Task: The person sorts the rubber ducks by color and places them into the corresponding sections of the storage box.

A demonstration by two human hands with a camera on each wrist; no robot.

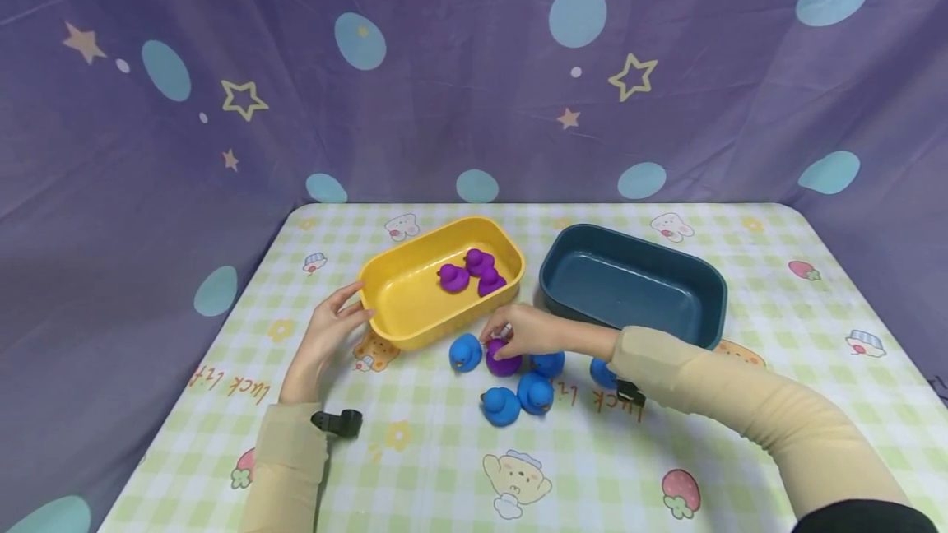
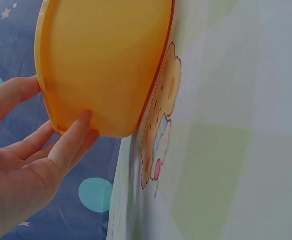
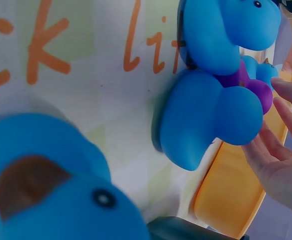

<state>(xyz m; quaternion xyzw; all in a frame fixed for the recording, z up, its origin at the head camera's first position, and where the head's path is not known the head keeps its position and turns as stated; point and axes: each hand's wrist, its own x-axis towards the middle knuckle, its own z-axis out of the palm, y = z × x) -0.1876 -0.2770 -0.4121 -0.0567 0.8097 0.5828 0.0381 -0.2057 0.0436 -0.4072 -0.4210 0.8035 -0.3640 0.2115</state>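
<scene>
In the head view my left hand [image 1: 329, 336] rests its fingertips on the left end of a yellow tub [image 1: 400, 325], fingers spread and mostly straight. The left wrist view shows this hand [image 2: 40, 155] against the tub's outer wall [image 2: 105, 65]. Around a purple rubber duck [image 1: 504, 362] on the cloth, my right hand [image 1: 529, 330] curls its thumb and fingers. Blue rubber ducks lie about it: one left [image 1: 465, 352], one right [image 1: 548, 364], two in front, and another [image 1: 603, 373] partly under the right sleeve. Three purple ducks [image 1: 453, 278] sit inside the yellow tub.
A dark teal tub [image 1: 637, 247] stands at the right, behind my right forearm. The checked tablecloth [image 1: 415, 475] carries printed cartoons and lettering. A purple curtain [image 1: 459, 105] hangs behind the table.
</scene>
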